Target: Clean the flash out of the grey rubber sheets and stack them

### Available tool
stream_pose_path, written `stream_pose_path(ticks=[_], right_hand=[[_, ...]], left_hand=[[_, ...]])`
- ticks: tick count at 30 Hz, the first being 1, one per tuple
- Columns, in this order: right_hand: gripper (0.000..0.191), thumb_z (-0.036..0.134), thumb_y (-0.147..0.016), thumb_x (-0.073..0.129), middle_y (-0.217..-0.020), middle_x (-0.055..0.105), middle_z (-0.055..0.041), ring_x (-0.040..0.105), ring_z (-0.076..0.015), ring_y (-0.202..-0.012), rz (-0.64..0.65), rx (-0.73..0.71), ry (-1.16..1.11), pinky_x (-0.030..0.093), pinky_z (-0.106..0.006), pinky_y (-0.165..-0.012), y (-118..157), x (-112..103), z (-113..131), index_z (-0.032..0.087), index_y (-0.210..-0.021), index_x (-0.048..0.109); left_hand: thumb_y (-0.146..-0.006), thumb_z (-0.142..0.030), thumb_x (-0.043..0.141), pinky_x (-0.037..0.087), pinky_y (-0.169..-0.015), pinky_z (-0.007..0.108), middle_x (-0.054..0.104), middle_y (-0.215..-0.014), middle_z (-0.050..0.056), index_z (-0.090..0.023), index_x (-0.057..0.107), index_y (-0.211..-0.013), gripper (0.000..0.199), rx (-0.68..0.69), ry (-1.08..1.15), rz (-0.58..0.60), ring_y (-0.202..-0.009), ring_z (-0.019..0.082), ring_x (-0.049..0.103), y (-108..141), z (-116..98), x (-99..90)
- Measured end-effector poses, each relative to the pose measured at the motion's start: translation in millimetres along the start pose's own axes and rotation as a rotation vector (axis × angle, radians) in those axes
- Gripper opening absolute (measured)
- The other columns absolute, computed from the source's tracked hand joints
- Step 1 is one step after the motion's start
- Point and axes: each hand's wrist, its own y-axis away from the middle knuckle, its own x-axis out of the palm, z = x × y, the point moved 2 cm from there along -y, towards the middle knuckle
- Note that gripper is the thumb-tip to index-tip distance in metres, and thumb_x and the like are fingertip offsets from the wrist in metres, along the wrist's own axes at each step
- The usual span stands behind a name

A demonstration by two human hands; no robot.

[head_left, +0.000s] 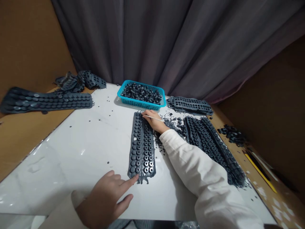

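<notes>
A dark rubber sheet (pixel 142 146) with rows of round ring-shaped parts lies lengthwise on the white table; one spot in its left part shows white. At its far end my right hand (pixel 153 121) is closed around a thin white stick (pixel 154 118), whose tip is hidden at the sheet. My left hand (pixel 109 195) rests near the closest end, index finger stretched to the sheet's lower edge, thumb apart, holding nothing.
Behind the sheet stands a blue basket (pixel 152 106) of small black parts. More rubber sheets (pixel 207 136) lie at the right, others (pixel 59 101) at the left. Black scraps (pixel 172 124) are scattered beside my right hand. A yellow tool (pixel 260 172) lies far right.
</notes>
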Motion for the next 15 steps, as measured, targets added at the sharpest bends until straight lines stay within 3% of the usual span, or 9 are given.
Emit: stream_pose_path(ticks=[7, 15], right_hand=[[0.018, 0.033, -0.093, 0.043, -0.096, 0.065, -0.0051, 0.058, -0.0211, -0.093, -0.078, 0.04, -0.031, 0.043, -0.034, -0.085, -7.6, -2.8, -10.6, 0.021, -0.095, 0.058], [0.021, 0.037, -0.091, 0.045, -0.096, 0.067, -0.0062, 0.061, -0.0197, -0.093, -0.035, 0.011, -0.123, 0.046, -0.034, -0.085, -2.6, 5.5, -11.7, 0.02, -0.089, 0.057]], left_hand=[[-0.083, -0.018, 0.046, 0.042, -0.071, 0.039, 0.063, -0.072, -0.001, -0.021, 0.046, -0.126, 0.044, -0.008, 0.007, -0.042, -0.064, 0.019, 0.06, 0.1, -0.2, -0.5], [-0.084, -0.02, 0.047, 0.043, -0.072, 0.041, 0.064, -0.073, 0.0, -0.019, 0.045, -0.129, 0.044, -0.001, 0.005, -0.011, -0.065, 0.019, 0.06, 1.4, 0.9, 1.8]])
